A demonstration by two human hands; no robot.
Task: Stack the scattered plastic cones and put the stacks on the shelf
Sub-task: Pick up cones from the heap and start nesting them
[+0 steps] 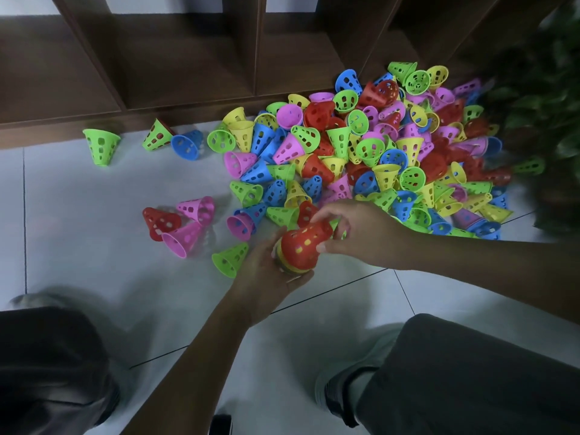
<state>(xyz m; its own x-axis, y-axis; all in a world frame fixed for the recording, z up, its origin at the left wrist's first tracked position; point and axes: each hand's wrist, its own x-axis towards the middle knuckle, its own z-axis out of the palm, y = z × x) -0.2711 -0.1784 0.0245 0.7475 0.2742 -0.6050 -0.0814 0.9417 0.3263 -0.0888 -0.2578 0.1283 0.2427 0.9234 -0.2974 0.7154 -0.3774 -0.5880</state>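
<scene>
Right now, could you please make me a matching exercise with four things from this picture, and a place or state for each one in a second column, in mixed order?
Things:
1. red cone
2. lone green cone
3. wooden shelf
4. left hand

Places or states:
A. stands behind the pile, with no cones in its compartments
B. outermost piece of the stack held in both hands
C. grips the stack from below
D. lies by itself on the floor, far left of the pile

Pairs: 1-B, 2-D, 3-A, 4-C
</scene>
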